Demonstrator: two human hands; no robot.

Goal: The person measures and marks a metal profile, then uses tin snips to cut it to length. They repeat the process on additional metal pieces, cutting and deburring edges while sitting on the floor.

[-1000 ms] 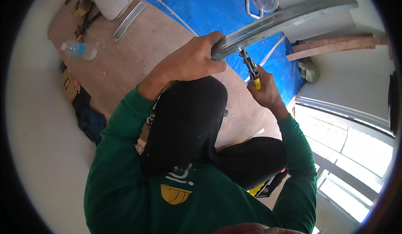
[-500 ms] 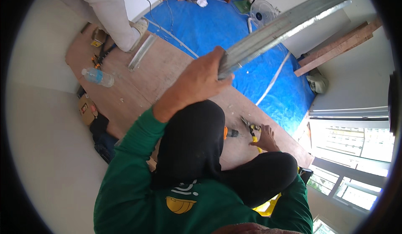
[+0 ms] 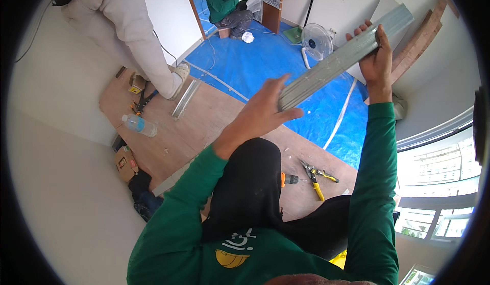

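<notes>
Silver channel (image 3: 339, 65), one, raised aslant before blue sheet (image 3: 255, 63); left hand (image 3: 258, 112) holding near end, right hand (image 3: 376, 63) clasping far end. Snips (image 3: 313, 172), beside drill (image 3: 291, 179), on floor (image 3: 204, 111).

Daylight pouring in from the right, the window (image 3: 439, 170) blown almost white, its frame (image 3: 429, 203) bowing with the fisheye, softer grey light over the left wall (image 3: 61, 183), a sheen running along the metal channel (image 3: 342, 60), gentle highlights on the blue sheet (image 3: 255, 76), corners swallowed black
</notes>
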